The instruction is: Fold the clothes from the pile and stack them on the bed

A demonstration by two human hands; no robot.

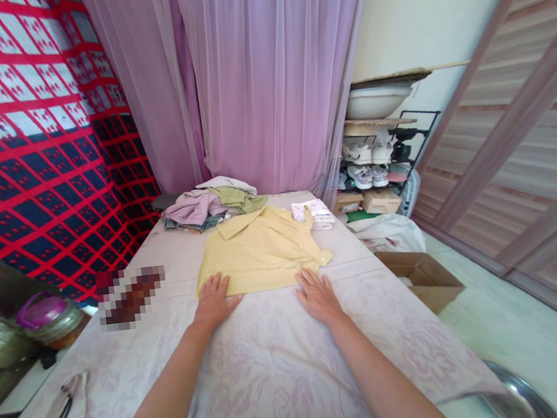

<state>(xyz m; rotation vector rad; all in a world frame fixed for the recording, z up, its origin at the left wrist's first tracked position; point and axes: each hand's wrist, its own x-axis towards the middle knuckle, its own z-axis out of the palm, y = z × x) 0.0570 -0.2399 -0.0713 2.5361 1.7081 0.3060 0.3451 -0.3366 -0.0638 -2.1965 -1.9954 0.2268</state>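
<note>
A yellow collared shirt (258, 251) lies spread on the table's pale floral cloth (255, 359), partly folded. My left hand (213, 300) rests flat, fingers apart, on the shirt's near left hem. My right hand (318, 295) lies flat at the near right hem, fingertips touching the fabric edge. Neither hand grips anything.
A pile of clothes (208, 207) sits at the table's far end, with a small folded white item (314, 213) beside it. Scissors (60, 411) lie near left. An open cardboard box (422, 276) stands on the floor at right, a shoe rack (379, 164) behind it.
</note>
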